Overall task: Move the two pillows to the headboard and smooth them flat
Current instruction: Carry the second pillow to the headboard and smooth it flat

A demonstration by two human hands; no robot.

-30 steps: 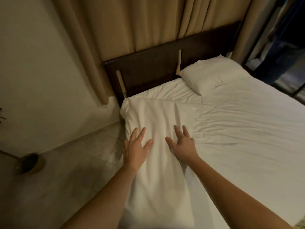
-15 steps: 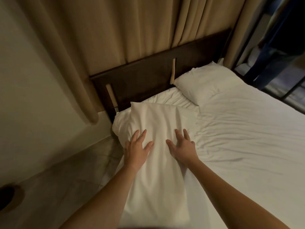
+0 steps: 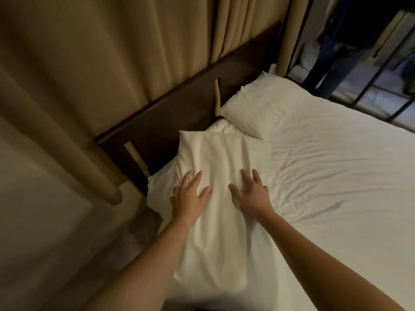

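Both hands lie flat and spread on the near white, soft, long fabric pillow [image 3: 220, 232]. The left hand [image 3: 190, 196] and the right hand [image 3: 251, 194] sit side by side with a strip of cloth between the thumbs. The fingers are straight and press down without gripping anything.

Over the last second the pillow has slid away under the palms. A band of rumpled sheet then showed beyond the fingertips, and now the pillow's far edge stands up in front of the dark wooden headboard [image 3: 179, 113]. The hands sit on the same patch of cloth as before, so they appear to have carried it along. This pillow looks nearly at its place, though its far end is bunched and creased just past the fingers. I judge that the smoothing is still to come.

There are two pillows. The second plump white one [image 3: 269, 104] lies beyond and to the right of the right hand, already close to the headboard. There are two hands, one headboard, and one wrinkled white bedsheet [image 3: 336, 187] spreading right of the right wrist. Tan pleated curtains [image 3: 89, 63] hang above the left hand.
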